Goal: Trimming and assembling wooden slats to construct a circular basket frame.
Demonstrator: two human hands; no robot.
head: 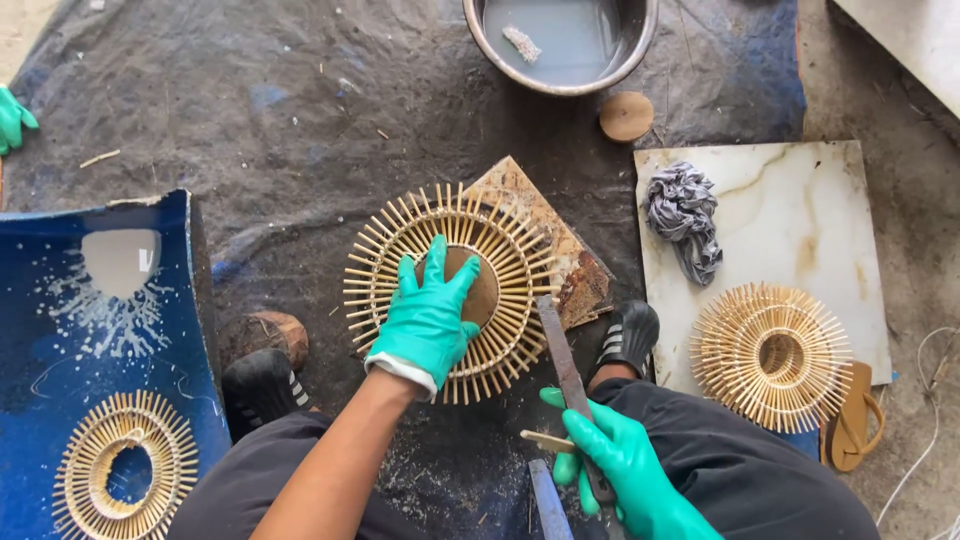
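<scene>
Dark, dusty tarpaulin (300, 110) is spread over the ground and serves as the work surface, with bare concrete showing at the right edge. At far left a curved blue plastic panel (60, 340), splashed with white, carries a finished round sunburst frame of pale bamboo sticks (125, 465). Near the middle, the left hand (425, 320), in a green rubber glove, is laid flat with fingers spread on the brown wooden centre disc of a second round bamboo-stick sunburst frame (450, 280), which rests on a square brown board (560, 260) between the person's black sandals. This frame looks light and stiff, yet its thin spokes appear fragile; it is judged best held by the solid centre or the inner rings, not the stick tips. Lower right, the right hand (620, 470), also gloved green, is closed around the handle of a long flat metal blade (562, 350), with a small bamboo sliver pinched alongside. Above, a steel bowl of cloudy water (560, 40) is seen. Further right, a white marble-patterned slab (800, 200) holds a crumpled grey rag (685, 215) and a third bamboo frame (770, 355).
</scene>
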